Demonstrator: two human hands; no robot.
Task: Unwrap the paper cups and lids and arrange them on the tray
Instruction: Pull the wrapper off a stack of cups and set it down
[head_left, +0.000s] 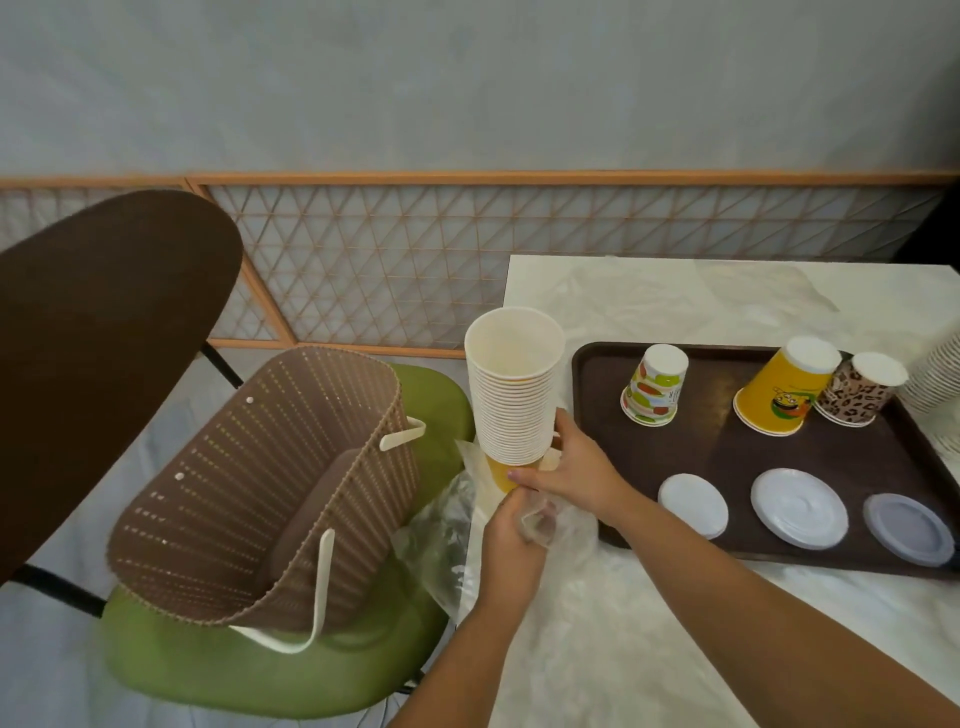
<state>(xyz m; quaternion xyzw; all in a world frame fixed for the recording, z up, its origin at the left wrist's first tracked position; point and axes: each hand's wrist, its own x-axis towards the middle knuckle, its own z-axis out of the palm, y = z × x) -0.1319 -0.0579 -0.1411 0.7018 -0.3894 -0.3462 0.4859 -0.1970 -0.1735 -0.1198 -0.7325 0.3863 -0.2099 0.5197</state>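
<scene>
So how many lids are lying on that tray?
3, in a row along the brown tray's near edge: a small white lid at left, a larger white lid in the middle, a translucent lid at right. Each may be a stack.

Right hand (563, 470) grips cup stack (514, 384) just left of tray (592, 374); left hand (511, 540) pinches plastic wrap (550, 525) below.

A stack of matt white paper cups (511, 395) is seen above crinkled, glossy clear plastic wrap (545, 525), beside a dark smooth tray (737, 467), translucent plastic lids (908, 529) and a perforated brown plastic basket (270, 493).
</scene>
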